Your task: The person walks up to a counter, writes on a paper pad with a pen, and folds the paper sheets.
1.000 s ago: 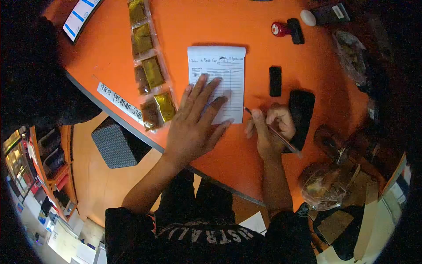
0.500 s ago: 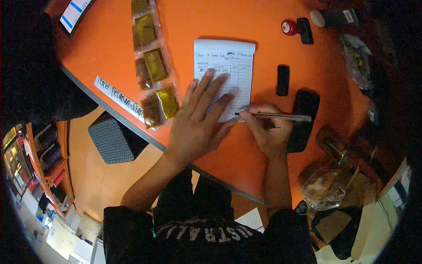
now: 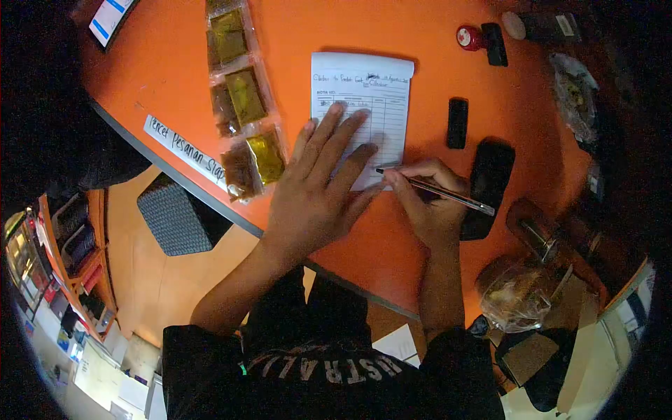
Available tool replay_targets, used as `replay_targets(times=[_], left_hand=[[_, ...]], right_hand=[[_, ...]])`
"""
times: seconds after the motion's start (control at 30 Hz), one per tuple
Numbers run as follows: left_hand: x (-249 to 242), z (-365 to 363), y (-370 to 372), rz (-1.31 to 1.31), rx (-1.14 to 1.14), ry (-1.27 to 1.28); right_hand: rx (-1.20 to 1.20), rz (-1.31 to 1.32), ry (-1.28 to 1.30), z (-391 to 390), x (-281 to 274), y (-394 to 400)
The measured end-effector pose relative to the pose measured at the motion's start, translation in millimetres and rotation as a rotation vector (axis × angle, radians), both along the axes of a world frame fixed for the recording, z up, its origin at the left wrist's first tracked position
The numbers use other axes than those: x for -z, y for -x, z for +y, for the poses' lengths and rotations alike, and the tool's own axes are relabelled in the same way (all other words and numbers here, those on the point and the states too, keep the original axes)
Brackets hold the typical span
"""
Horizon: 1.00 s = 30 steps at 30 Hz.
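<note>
We press our left hand [image 3: 315, 196] flat, fingers spread, to steady the white paper receipt pad [image 3: 360, 115] on the orange bench [image 3: 434, 252], while our right hand [image 3: 430, 203] fingers grip the thin silver pen [image 3: 437, 192] at its edge.

The one camera sits on my head, looking steeply down and forward, close over the orange surface [image 3: 175, 77] and my lap.

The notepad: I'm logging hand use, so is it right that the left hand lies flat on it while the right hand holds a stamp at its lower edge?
Not quite. The head view shows the right hand holding a pen, not a stamp; the left hand does lie flat on the notepad.
</note>
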<state>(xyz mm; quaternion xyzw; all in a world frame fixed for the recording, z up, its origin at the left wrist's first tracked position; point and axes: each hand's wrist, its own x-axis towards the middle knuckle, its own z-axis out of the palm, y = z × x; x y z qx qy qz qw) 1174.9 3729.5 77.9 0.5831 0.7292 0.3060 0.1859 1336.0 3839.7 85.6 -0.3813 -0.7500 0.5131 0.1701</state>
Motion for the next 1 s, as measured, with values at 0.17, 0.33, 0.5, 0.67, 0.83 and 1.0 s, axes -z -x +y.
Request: replay_targets(times=[0.17, 0.33, 0.5, 0.67, 0.83, 1.0], left_hand=[[-2.0, 0.0, 0.5, 0.014, 0.004, 0.004], [-0.2, 0.0, 0.6, -0.003, -0.003, 0.0], [-0.9, -0.3, 1.6, -0.002, 0.005, 0.011], [1.9, -0.6, 1.0, 0.004, -0.002, -0.006], [0.7, -1.2, 2.6, -0.004, 0.007, -0.004], [0.3, -0.2, 2.5, 0.002, 0.008, 0.005]], right_hand=[[0.032, -0.025, 0.047, -1.8, -1.7, 0.3], [0.06, -0.008, 0.073, -2.7, 0.3, 0.2], [0.042, -0.007, 0.074, -5.1, 6.1, -1.4], [0.073, -0.029, 0.046, -5.5, -0.9, 2.1], [0.127, -0.004, 0.089, -4.9, -1.6, 2.5], [0.064, 0.017, 0.056, -3.0, -1.3, 1.1]])
